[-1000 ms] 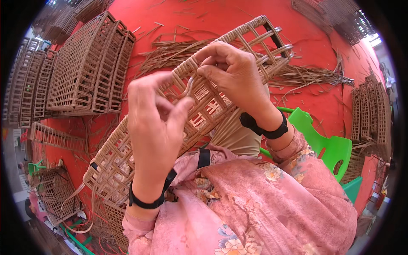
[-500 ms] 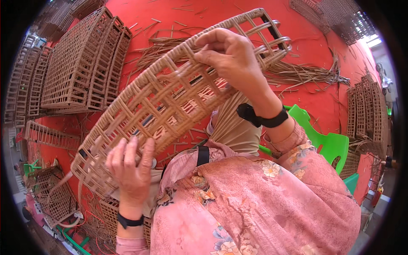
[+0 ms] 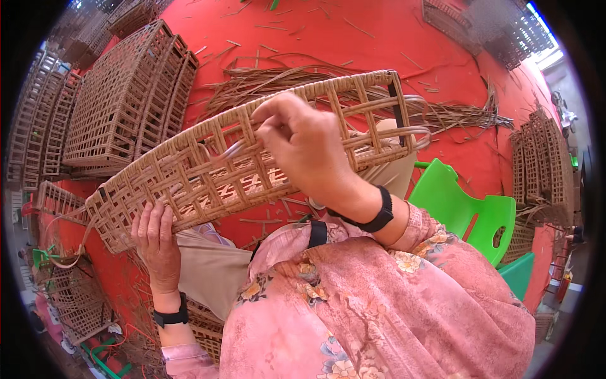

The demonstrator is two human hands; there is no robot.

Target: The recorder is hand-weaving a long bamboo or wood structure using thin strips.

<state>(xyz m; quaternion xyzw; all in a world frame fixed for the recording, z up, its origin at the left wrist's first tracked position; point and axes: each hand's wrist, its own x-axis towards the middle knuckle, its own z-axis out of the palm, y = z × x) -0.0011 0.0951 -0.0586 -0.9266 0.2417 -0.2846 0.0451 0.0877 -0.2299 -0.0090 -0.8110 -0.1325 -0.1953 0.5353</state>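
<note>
A long brown woven basket (image 3: 196,165) lies slanted over my lap, its open lattice facing up and its wrapped rim on the far side. My left hand (image 3: 158,243) grips the near edge at its left end, fingers straight and side by side over the weave. Over the basket's middle, close below the rim, my right hand (image 3: 303,142) is closed in a pinch; what is between the fingertips is hidden. Just left of those fingers a pale weaving strip (image 3: 232,150) bulges out of the lattice in a loop. Bare dark frame shows at the basket's right end.
Stacks of woven baskets (image 3: 117,101) stand at the left, with more baskets (image 3: 544,167) at the right. Behind my work, a bundle of loose strips (image 3: 278,79) lies on the red floor covering (image 3: 372,41), among scattered offcuts. A green plastic chair (image 3: 457,205) is at my right.
The basket has dropped toward me at its right end and lies flatter. My right hand has moved down and left along with it; my left hand has shifted left.
</note>
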